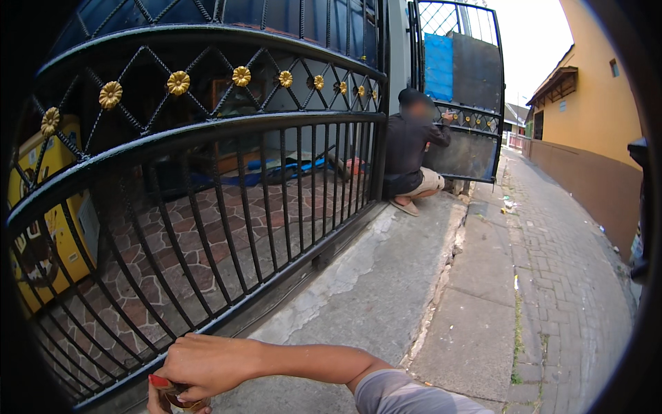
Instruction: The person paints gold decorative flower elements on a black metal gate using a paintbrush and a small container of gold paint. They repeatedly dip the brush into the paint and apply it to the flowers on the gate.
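Note:
At the bottom left, my right hand reaches across with bent fingers over the top of a small round brown-and-gold container. What its fingers grip is hidden behind the hand. Below it, my left hand shows only in part and curls round that container at the picture's lower edge. A small red piece sticks out beside the fingers; its kind is unclear. Just beyond my hands stands a black metal fence with twisted bars and gold flower ornaments.
Further along, a person in dark clothes squats, one hand raised to an open black gate leaf. Behind the fence are a yellow box-like cabinet and stone-patterned floor. A cracked concrete strip borders the paved lane; a yellow-brown wall lines its right side.

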A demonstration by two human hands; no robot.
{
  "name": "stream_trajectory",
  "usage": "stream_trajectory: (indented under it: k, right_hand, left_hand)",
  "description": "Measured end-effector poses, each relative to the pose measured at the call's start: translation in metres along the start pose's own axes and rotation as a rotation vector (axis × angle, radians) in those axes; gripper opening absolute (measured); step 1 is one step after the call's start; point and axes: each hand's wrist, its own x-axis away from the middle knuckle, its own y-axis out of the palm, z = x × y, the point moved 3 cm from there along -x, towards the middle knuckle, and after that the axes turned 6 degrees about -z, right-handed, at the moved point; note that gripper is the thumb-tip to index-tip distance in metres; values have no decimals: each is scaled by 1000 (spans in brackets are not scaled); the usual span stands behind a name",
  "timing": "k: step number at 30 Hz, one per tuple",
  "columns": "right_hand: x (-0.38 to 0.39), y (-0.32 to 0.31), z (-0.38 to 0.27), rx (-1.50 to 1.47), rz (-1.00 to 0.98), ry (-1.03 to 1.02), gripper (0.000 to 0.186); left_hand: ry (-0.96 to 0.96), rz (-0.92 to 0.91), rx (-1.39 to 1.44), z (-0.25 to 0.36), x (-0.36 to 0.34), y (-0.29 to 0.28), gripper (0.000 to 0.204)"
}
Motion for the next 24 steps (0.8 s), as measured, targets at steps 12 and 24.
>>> stream_trajectory:
  k: [12,24]
  right_hand:
    - [-7,8,7,-91,-6,68,26]
    - [-8,5,8,-113,-10,71,25]
  left_hand:
    - [-18,11,0,-1,0,-2,97]
    - [-1,30,-4,-5,1,-7,95]
